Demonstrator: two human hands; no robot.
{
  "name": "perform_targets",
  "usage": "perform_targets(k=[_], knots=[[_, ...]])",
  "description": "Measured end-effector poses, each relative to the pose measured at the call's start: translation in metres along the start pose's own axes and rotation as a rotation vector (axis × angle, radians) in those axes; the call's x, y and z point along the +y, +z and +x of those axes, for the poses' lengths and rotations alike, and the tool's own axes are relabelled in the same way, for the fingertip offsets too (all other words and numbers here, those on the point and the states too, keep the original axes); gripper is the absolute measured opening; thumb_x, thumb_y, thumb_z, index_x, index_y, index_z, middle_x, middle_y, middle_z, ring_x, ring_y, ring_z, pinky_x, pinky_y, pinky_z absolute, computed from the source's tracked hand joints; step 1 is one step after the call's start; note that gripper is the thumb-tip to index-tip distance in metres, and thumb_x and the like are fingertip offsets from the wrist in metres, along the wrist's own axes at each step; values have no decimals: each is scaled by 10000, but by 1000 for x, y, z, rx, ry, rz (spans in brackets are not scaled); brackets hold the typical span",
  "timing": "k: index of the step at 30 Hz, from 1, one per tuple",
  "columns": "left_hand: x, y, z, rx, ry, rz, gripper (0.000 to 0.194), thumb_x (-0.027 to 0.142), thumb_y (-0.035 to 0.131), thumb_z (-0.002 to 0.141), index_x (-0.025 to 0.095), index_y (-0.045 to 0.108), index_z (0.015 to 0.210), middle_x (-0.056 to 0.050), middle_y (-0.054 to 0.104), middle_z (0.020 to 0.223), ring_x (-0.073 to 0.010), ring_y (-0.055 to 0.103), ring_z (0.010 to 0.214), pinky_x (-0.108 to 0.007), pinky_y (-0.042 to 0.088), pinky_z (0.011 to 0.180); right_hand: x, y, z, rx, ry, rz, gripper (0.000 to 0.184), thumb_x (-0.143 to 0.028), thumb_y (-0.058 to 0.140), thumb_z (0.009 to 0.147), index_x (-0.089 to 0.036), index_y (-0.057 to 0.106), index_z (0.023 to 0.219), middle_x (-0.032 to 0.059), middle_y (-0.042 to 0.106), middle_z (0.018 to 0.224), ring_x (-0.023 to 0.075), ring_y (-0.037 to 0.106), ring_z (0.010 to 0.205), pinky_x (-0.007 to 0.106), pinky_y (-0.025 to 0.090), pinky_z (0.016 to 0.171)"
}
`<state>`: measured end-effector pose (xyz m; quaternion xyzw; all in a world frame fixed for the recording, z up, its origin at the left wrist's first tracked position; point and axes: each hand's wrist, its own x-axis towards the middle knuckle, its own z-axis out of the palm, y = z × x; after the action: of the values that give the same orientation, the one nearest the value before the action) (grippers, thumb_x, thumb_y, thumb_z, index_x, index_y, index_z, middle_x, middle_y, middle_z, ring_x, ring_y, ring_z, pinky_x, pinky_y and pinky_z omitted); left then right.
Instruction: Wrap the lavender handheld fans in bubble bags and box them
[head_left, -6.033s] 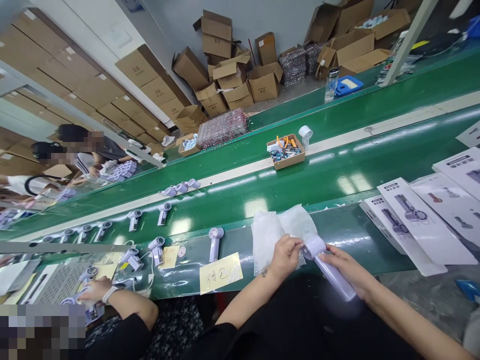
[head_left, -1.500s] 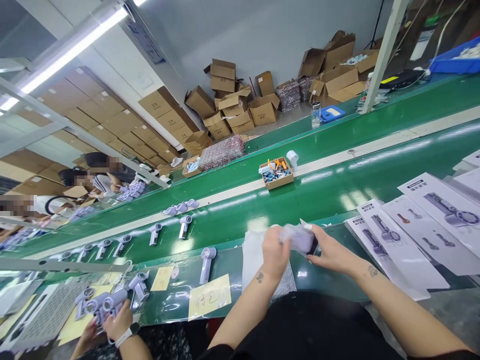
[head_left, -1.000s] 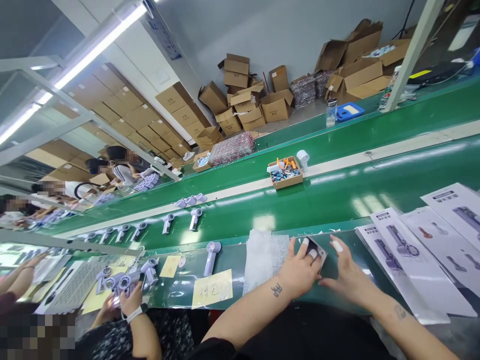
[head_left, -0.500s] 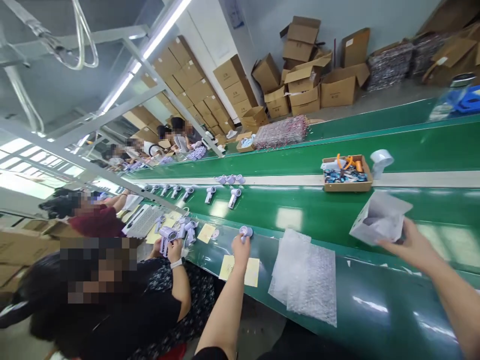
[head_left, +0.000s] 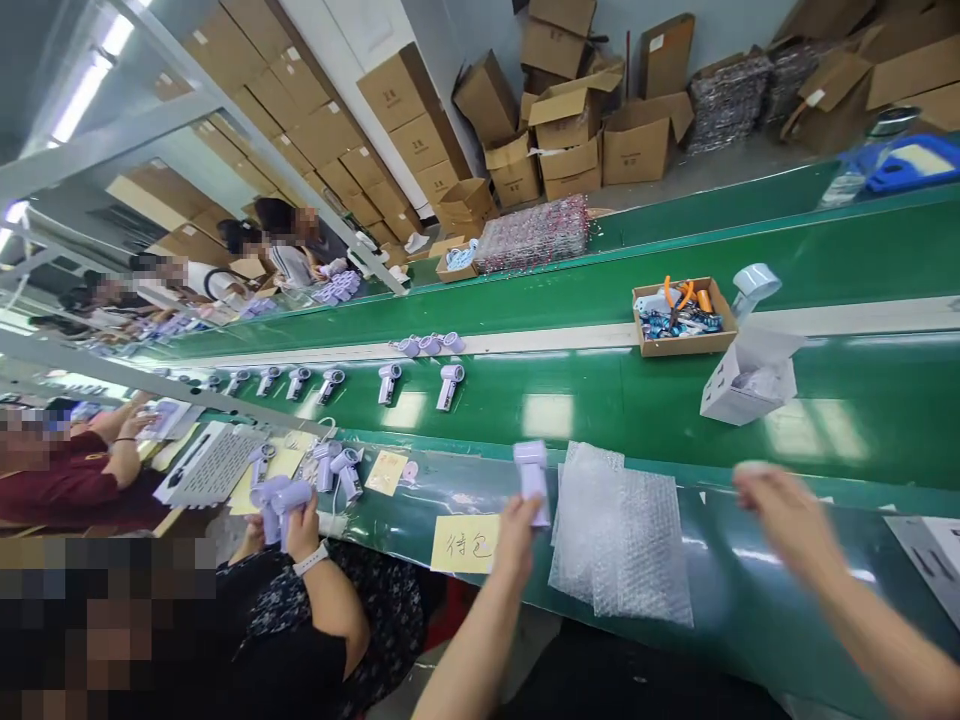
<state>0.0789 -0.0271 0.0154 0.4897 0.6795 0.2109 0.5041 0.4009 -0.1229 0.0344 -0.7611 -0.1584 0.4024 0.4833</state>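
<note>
My left hand (head_left: 516, 530) is closed around the handle of a lilac handheld fan (head_left: 532, 480), lifted just above the green bench edge beside a yellow paper label (head_left: 465, 544). A stack of bubble-wrap bags (head_left: 622, 530) lies flat right of it. My right hand (head_left: 780, 510) hovers empty over the bench, blurred, fingers loosely apart. A white carton (head_left: 750, 385) with an open flap stands on the green conveyor belt (head_left: 600, 400), apart from both hands.
Several lilac fans (head_left: 390, 382) lie in a row on the belt. A cardboard tray with pliers (head_left: 681, 315) and a tape roll (head_left: 754, 283) sit on the far strip. A co-worker's hand (head_left: 300, 510) at my left holds fans. Cardboard boxes (head_left: 570, 130) pile up behind.
My right hand let go of the white carton, which now stands on the belt, and drew back. My left hand picked the lilac fan off the bench and brought it towards the bubble wrap.
</note>
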Motion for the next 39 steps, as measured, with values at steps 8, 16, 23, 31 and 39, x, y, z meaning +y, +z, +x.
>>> perform_targets(k=[8, 16, 23, 31, 39], knots=[[-30, 93, -78, -709, 898, 717, 505, 483, 606, 767, 137, 532, 1127, -138, 590, 1064, -277, 545, 970, -385, 448, 799, 57, 36, -68, -217, 327, 590, 329, -439, 714, 681, -238, 579, 904, 14, 702, 794, 236, 671, 825, 363, 585, 716], [-35, 99, -45, -773, 941, 1016, 125, 129, 522, 783, 126, 645, 807, -120, 632, 829, -239, 575, 854, -360, 462, 758, 69, -57, -106, -229, 476, 633, 447, -270, 780, 642, -285, 554, 1028, -14, 656, 828, 192, 655, 754, 315, 587, 643], [10, 125, -69, -736, 454, 254, 167, 219, 540, 793, 148, 689, 819, -35, 678, 782, -157, 598, 745, -268, 466, 707, 62, -30, -151, -571, 517, 676, 484, -281, 694, 742, -299, 467, 1169, -15, 625, 813, 174, 649, 697, 292, 540, 567], [20, 112, -101, -451, 863, 207, 207, 255, 475, 835, 159, 654, 800, -54, 603, 724, -175, 540, 734, -314, 436, 708, 60, -31, -136, -409, 506, 619, 239, -355, 696, 737, -220, 550, 868, -5, 610, 681, 172, 645, 634, 267, 514, 522], [43, 136, -111, -594, 956, 412, 210, 206, 444, 841, 172, 652, 851, -58, 643, 779, -167, 577, 757, -292, 459, 733, 58, -32, -121, -264, 398, 509, 283, -411, 676, 731, -264, 469, 855, -35, 608, 666, 166, 613, 596, 312, 524, 566]])
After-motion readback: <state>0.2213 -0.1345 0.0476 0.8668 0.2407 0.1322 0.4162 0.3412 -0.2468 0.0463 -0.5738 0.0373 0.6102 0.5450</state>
